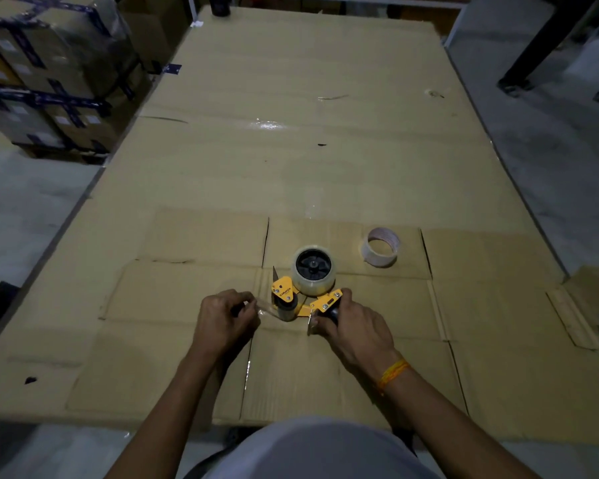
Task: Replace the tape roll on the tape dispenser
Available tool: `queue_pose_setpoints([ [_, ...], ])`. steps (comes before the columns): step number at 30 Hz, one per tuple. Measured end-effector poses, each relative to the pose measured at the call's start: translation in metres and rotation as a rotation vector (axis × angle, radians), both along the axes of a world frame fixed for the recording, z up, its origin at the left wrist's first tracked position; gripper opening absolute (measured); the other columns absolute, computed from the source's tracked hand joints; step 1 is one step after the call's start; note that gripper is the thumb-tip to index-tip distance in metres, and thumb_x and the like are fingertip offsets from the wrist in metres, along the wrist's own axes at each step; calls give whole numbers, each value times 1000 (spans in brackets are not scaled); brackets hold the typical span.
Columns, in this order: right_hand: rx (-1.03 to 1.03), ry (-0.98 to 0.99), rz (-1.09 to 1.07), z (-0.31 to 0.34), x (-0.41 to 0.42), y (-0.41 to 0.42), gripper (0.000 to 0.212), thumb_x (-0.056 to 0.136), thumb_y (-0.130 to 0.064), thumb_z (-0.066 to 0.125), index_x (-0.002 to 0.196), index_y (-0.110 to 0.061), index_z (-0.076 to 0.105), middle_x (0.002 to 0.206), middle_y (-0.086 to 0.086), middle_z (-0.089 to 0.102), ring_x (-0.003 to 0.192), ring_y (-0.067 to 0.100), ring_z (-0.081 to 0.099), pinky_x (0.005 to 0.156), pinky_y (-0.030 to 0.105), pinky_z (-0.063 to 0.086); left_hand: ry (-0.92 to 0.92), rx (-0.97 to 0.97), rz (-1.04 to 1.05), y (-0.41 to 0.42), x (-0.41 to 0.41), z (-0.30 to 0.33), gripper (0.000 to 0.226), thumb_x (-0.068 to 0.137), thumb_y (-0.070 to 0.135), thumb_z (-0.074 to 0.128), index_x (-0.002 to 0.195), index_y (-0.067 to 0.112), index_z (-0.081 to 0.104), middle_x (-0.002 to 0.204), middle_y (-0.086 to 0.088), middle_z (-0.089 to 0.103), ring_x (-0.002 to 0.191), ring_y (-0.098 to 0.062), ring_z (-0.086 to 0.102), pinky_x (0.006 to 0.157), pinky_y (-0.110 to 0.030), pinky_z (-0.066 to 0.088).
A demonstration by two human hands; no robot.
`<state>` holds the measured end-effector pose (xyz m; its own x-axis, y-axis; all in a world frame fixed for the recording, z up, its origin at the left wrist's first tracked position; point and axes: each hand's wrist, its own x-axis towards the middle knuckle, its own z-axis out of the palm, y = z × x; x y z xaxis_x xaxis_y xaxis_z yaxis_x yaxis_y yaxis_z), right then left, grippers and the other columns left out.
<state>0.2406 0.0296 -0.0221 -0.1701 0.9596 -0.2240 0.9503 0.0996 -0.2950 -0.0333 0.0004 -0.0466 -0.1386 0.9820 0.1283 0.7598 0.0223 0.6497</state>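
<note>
A yellow tape dispenser lies on its side on the cardboard-covered table. A full clear tape roll sits on its black hub. My right hand is closed around the dispenser's black handle. My left hand pinches the free end of the clear tape strip, which runs from the dispenser's front roller to my fingers. A nearly used-up roll, just a pale cardboard core, stands on the cardboard behind and to the right of the dispenser.
Flattened cardboard sheets cover the table. Stacked wrapped boxes stand on the floor at the left. A dark can is at the far edge. A black table leg is at the upper right.
</note>
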Motion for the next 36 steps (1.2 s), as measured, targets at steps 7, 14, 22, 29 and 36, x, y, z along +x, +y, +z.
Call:
queue_pose_setpoints([
  [7, -13, 39, 11, -5, -4, 3, 101, 94, -64, 62, 165, -16, 10, 143, 12, 56, 119, 31, 61, 89, 44, 53, -11, -14, -27, 5, -9, -8, 11, 88, 22, 79, 96, 22, 87, 71, 7, 73, 64, -4, 66, 59, -20, 50],
  [14, -20, -27, 40, -9, -13, 1, 81, 100, -60, 55, 159, -17, 20, 127, 12, 56, 107, 32, 64, 75, 40, 48, -26, 18, -8, 14, -6, -9, 11, 90, 27, 74, 88, 24, 85, 76, 5, 74, 65, -10, 66, 61, -34, 56],
  [22, 118, 67, 90, -4, -3, 0, 66, 90, -73, 56, 135, -27, 38, 100, 2, 67, 85, 26, 65, 63, 36, 45, -56, -12, -49, 22, -9, -15, 13, 90, 36, 70, 81, 33, 79, 83, 6, 77, 68, -10, 68, 62, -38, 59],
  [29, 200, 68, 37, 3, -10, 1, 68, 83, -93, 39, 117, -34, 45, 83, -6, 70, 70, 18, 66, 66, 38, 59, -44, 12, -59, 23, -6, -15, 9, 89, 28, 74, 82, 34, 75, 81, 4, 77, 67, -13, 68, 62, -39, 58],
  [36, 186, 37, 28, 2, -17, 4, 76, 83, -92, 38, 121, -27, 44, 84, -6, 70, 68, 16, 66, 64, 38, 61, -34, 32, -51, 27, -11, -19, 12, 89, 28, 74, 92, 29, 62, 85, 0, 80, 67, -17, 70, 62, -41, 59],
])
